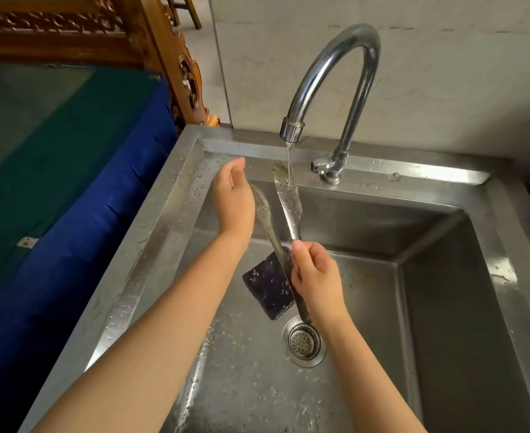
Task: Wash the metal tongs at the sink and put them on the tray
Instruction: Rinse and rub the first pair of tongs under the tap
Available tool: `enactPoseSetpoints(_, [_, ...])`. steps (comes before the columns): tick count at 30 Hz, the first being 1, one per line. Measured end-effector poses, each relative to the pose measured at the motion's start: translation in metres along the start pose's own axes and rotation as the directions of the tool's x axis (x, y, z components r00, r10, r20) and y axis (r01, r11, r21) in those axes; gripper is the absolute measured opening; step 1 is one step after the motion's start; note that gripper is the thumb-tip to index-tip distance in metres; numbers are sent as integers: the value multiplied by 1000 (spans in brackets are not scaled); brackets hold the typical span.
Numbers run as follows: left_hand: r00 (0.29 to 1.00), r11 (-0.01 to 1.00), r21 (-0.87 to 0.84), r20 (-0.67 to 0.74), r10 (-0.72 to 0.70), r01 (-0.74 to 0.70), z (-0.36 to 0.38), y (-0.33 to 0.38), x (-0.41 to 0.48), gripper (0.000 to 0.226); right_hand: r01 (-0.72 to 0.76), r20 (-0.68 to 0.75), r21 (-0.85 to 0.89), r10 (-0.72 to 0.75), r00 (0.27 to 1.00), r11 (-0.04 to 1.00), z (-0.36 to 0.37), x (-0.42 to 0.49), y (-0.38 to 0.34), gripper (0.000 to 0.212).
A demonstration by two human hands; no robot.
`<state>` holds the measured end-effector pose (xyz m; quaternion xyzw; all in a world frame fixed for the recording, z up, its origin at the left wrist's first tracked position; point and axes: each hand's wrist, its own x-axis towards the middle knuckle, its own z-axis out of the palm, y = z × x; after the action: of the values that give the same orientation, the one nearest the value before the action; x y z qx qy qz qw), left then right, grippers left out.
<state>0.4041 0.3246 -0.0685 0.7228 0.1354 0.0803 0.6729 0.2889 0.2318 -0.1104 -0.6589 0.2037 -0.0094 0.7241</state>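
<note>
The metal tongs (285,201) are held over the steel sink (429,179), their two arms spread apart and pointing up toward the faucet (329,70). Water runs from the spout onto the tip of the right arm. My right hand (315,276) grips the tongs near the hinge end, above the drain (304,342). My left hand (232,201) hovers just left of the left arm, fingers apart and holding nothing. No tray is in view.
A dark blue sponge (266,289) lies in the basin under the tongs. The faucet handle (321,166) sits on the back rim. To the left is a blue and green cloth (70,170) over a surface, with carved wooden furniture (170,57) behind it.
</note>
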Motion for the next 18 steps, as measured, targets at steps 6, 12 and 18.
enactPoseSetpoints(6, [858, 838, -326, 431, -281, 438, 8, 7, -29, 34, 79, -153, -206, -112, 982, 975, 7, 3, 3, 26])
enactPoseSetpoints(12, [838, 844, -275, 448, -310, 459, 5, 6, -25, 19, 95, -150, -422, -173, 973, 902, 1, 1, 5, 23])
enactPoseSetpoints(18, [900, 905, -218, 331, -285, 366, 5, 15, -13, 19, 92, -190, -475, -204, 960, 875, -1, -4, 9, 26])
